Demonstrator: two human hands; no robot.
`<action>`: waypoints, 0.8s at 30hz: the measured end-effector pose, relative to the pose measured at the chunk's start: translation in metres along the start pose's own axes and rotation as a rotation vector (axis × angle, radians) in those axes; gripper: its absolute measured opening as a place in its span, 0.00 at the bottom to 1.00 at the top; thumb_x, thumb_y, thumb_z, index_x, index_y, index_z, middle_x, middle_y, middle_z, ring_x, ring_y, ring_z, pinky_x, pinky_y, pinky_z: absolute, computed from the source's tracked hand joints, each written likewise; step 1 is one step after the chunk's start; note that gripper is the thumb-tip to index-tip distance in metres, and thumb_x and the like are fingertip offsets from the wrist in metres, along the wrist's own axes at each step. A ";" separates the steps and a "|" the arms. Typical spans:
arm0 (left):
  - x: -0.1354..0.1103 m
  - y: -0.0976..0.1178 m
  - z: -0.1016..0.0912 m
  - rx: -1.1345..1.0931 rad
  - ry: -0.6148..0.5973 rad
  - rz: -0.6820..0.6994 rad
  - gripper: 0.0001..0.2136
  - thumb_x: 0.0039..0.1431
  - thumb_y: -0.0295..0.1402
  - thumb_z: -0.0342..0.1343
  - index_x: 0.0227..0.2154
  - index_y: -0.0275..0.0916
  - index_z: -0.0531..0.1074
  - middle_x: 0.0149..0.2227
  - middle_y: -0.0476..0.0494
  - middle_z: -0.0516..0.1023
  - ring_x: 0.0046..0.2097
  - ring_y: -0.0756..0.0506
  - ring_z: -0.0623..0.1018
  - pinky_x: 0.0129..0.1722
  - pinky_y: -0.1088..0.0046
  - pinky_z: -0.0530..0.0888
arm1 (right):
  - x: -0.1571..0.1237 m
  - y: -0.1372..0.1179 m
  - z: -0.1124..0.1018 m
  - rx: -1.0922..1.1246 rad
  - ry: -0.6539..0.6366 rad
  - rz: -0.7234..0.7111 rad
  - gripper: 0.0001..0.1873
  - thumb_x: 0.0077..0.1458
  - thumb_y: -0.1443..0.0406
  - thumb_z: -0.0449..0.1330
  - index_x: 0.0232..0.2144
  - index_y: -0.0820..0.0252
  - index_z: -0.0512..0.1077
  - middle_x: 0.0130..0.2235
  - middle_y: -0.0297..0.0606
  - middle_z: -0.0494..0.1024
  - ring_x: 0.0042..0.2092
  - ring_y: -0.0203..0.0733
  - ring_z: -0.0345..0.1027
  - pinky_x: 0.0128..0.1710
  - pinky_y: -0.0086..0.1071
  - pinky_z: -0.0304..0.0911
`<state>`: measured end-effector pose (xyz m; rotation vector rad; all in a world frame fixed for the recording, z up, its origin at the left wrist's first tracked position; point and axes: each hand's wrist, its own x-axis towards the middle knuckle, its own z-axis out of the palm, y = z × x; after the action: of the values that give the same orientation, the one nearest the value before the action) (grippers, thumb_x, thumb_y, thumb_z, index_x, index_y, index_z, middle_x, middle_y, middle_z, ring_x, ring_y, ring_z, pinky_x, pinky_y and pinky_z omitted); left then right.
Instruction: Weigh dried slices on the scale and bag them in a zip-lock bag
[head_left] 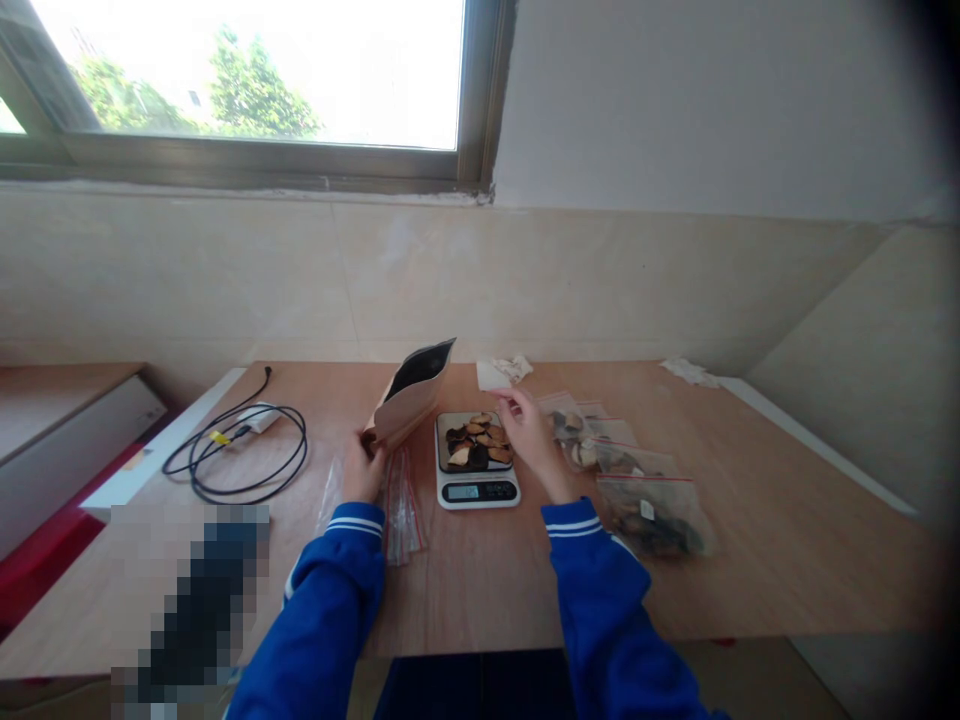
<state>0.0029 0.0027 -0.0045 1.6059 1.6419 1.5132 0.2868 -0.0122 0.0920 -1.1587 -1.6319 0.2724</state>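
My left hand (364, 470) grips the lower left part of a brown kraft paper pouch (405, 412). The pouch tilts up to the right, its mouth gaping on a dark inside. Just right of it, a white kitchen scale (480, 492) with a lit display carries a heap of dried brown and dark slices (472, 455). My right hand (525, 425) hovers at the tray's upper right, thumb and fingers pinched together; whatever they hold is too small to make out. Behind those fingertips lies a white paper piece (491, 375).
Flat clear zip bags (403, 510) lie below my left hand. Several filled zip bags (652, 515) overlap at the right. A coiled black cable (247, 455) with a white adapter (257, 417) rests at the left, above a blurred-out dark object (202, 600). Crumpled tissue (688, 373) is near the wall.
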 end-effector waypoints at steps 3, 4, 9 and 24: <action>0.000 -0.002 0.001 -0.041 -0.011 -0.003 0.18 0.52 0.38 0.53 0.45 0.37 0.61 0.42 0.39 0.74 0.46 0.39 0.75 0.47 0.58 0.71 | 0.009 -0.050 -0.013 0.112 -0.070 -0.153 0.13 0.62 0.64 0.49 0.41 0.57 0.72 0.42 0.39 0.75 0.47 0.41 0.68 0.48 0.36 0.63; 0.001 -0.003 0.001 -0.054 -0.013 -0.005 0.18 0.52 0.38 0.53 0.45 0.38 0.61 0.42 0.39 0.74 0.46 0.40 0.75 0.47 0.58 0.71 | 0.010 -0.064 -0.015 0.128 -0.118 -0.189 0.13 0.62 0.65 0.49 0.40 0.56 0.73 0.42 0.38 0.75 0.47 0.41 0.68 0.49 0.36 0.63; 0.001 -0.010 0.001 -0.060 -0.030 -0.018 0.20 0.51 0.39 0.55 0.46 0.39 0.61 0.42 0.40 0.74 0.45 0.40 0.76 0.47 0.58 0.72 | 0.012 -0.093 -0.007 0.054 -0.350 -0.284 0.13 0.62 0.68 0.49 0.43 0.57 0.72 0.44 0.39 0.74 0.49 0.40 0.66 0.52 0.37 0.62; -0.002 0.004 -0.005 0.028 -0.016 -0.010 0.19 0.49 0.38 0.56 0.44 0.38 0.63 0.41 0.40 0.74 0.43 0.40 0.76 0.44 0.60 0.72 | 0.017 -0.107 -0.003 -0.167 -0.351 -0.352 0.10 0.61 0.67 0.49 0.37 0.61 0.71 0.40 0.42 0.74 0.47 0.45 0.65 0.51 0.39 0.60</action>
<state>0.0011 -0.0016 -0.0005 1.6175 1.6675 1.4747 0.2322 -0.0535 0.1761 -0.9576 -2.1678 0.1167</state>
